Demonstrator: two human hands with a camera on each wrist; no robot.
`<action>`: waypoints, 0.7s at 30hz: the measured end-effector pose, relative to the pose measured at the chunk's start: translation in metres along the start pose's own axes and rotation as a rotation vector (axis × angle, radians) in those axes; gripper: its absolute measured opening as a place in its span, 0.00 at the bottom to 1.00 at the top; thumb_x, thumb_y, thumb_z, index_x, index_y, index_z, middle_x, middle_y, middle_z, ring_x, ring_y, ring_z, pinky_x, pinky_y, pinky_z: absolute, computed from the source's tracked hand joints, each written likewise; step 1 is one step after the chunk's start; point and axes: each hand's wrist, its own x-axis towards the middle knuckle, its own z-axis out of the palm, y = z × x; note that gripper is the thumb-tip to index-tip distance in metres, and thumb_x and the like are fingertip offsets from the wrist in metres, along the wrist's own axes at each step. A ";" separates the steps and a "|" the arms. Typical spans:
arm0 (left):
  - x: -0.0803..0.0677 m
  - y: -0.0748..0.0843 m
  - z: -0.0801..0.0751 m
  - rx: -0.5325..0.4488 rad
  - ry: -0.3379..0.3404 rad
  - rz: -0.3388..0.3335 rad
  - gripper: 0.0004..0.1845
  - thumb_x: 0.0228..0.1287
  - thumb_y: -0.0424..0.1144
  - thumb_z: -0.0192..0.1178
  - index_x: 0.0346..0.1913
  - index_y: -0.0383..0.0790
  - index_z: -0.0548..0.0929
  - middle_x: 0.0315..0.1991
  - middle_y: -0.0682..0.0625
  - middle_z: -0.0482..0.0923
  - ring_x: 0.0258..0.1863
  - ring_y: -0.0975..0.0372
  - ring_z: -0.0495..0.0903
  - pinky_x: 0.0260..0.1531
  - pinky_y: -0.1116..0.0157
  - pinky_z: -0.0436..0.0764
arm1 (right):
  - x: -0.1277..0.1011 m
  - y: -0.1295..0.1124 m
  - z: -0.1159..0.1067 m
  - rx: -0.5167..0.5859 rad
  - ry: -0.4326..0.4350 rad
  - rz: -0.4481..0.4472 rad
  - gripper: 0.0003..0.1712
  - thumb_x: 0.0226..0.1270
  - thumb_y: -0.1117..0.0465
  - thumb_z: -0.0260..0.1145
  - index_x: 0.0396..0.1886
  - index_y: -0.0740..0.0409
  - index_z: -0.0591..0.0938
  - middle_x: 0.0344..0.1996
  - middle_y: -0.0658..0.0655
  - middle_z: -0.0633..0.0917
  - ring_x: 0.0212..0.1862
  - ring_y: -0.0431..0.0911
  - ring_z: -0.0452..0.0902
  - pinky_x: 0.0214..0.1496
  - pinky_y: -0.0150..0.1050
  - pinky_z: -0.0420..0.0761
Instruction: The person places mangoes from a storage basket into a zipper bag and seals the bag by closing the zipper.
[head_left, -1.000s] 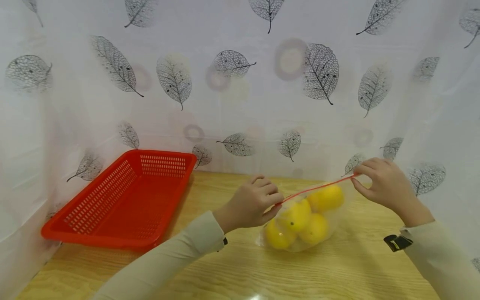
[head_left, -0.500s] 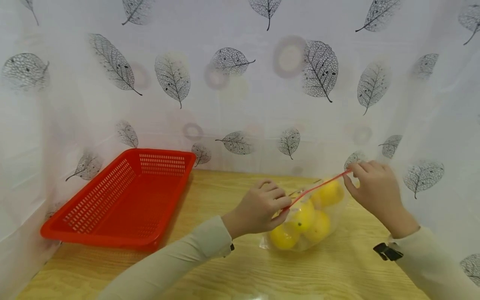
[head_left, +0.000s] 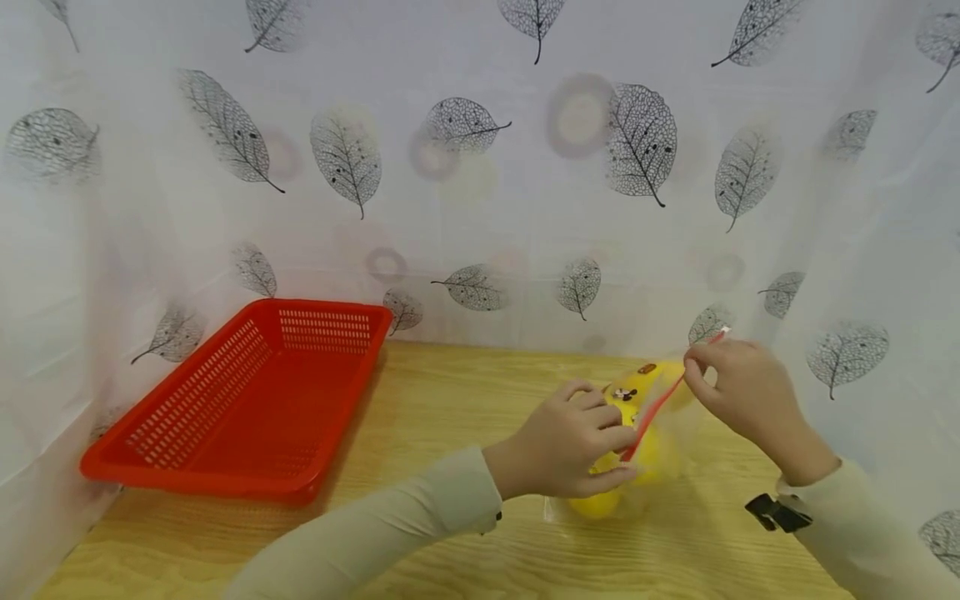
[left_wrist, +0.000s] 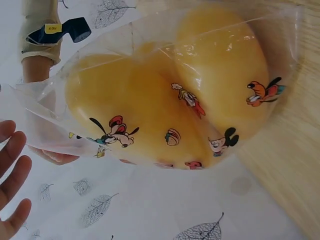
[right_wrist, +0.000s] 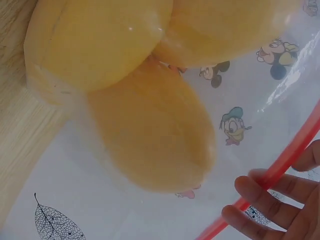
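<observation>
Flanking bag [head_left: 637, 454] and hands, red basket [head_left: 247, 400], leaf-print curtain [head_left: 480, 167]

In the head view the left hand [head_left: 573, 446] covered the lower part of the clear bag [head_left: 652, 433], so the number of yellow fruits [head_left: 596, 502] inside could not be counted. The red zip strip [head_left: 660, 404] was blurred there. The left wrist view cut off the left hand at the frame edge, only fingertips [left_wrist: 12, 172] showed. In the right wrist view the fruits [right_wrist: 150, 135] were very close and soft, and the right hand [right_wrist: 280, 205] was cut by the corner
</observation>
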 end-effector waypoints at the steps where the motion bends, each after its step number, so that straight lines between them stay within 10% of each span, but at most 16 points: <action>1: 0.000 0.000 0.001 -0.002 -0.016 0.016 0.13 0.56 0.61 0.58 0.31 0.57 0.80 0.29 0.63 0.77 0.33 0.69 0.75 0.54 0.67 0.71 | 0.000 0.001 -0.002 0.001 -0.022 0.023 0.05 0.52 0.63 0.62 0.21 0.52 0.82 0.15 0.48 0.81 0.17 0.42 0.68 0.20 0.39 0.69; 8: -0.016 -0.016 0.012 -0.006 -0.233 0.107 0.19 0.56 0.66 0.54 0.38 0.57 0.80 0.34 0.62 0.78 0.37 0.68 0.75 0.54 0.66 0.70 | -0.005 0.009 -0.018 -0.010 -0.189 0.125 0.10 0.60 0.56 0.62 0.19 0.47 0.81 0.16 0.45 0.81 0.15 0.35 0.61 0.18 0.31 0.59; 21: -0.045 -0.034 0.068 -0.131 -0.596 -0.171 0.12 0.59 0.57 0.56 0.34 0.55 0.83 0.32 0.62 0.79 0.34 0.68 0.76 0.42 0.66 0.72 | -0.009 0.023 -0.031 -0.014 -0.478 0.221 0.13 0.63 0.55 0.57 0.22 0.53 0.81 0.19 0.48 0.81 0.18 0.39 0.65 0.17 0.33 0.63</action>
